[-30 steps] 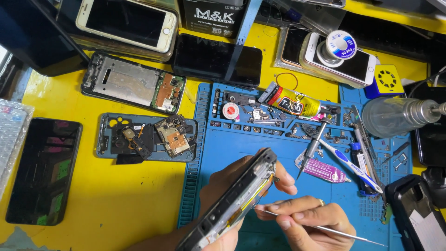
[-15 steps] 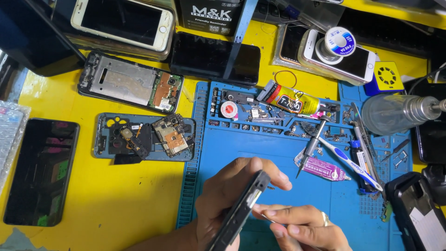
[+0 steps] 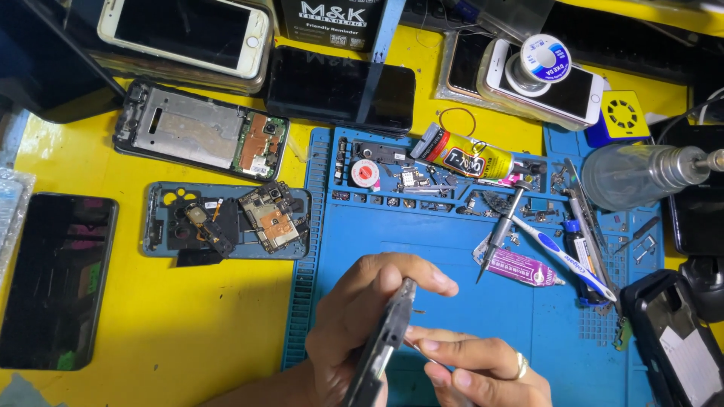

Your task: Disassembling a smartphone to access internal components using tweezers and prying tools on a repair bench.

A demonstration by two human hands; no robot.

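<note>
My left hand (image 3: pixel 362 316) grips a dark phone frame (image 3: pixel 381 343), turned edge-on toward the camera, over the blue repair mat (image 3: pixel 452 249). My right hand (image 3: pixel 483 369), with a ring on one finger, sits just right of the frame and pinches thin metal tweezers (image 3: pixel 413 348) whose tip touches the frame's side. The lower part of the frame and both wrists run off the bottom edge.
On the yellow table lie an opened phone chassis (image 3: pixel 200 139), a blue back cover with loose boards (image 3: pixel 226 222), a black screen (image 3: pixel 56 279) and intact phones. The mat's top holds a glue tube (image 3: pixel 464 154), screwdriver (image 3: pixel 501 226), toothbrush (image 3: pixel 562 252), pink tube (image 3: pixel 520 267) and small parts.
The phone frame has turned from showing its inner face to edge-on and dropped lower. My right hand moved in close beneath it, and the long tweezers now show only as a short tip.
</note>
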